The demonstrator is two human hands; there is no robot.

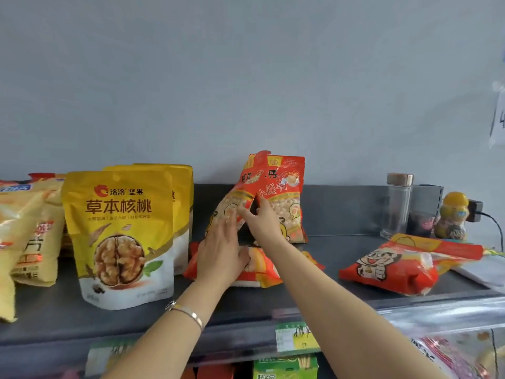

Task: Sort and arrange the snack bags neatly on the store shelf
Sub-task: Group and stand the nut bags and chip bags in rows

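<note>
Two leaning red snack bags [273, 184] are propped by the left hand [221, 250] and right hand [263, 222], fingers straight; toppling is risked if released.

The shelf [341, 222] was dark slate grey against a pale blue-grey wall [246, 77]. Toward its left end the walnut pouch [120, 236] was bright yellow above and white below, with brown lettering, a round red logo and a tan walnut half pictured. At the far left edge the leaning bags [30, 228] were golden yellow with red marks. At the middle back the upright bag [284, 198] was red with orange-yellow trim and a clear window of pale beige balls. The flat bag [262, 269] before it was the same red and yellow. Toward the right end the lying bag [396, 266] was red and yellow with a cartoon face. At the right back corner the jar [452, 217] was yellow.
</note>
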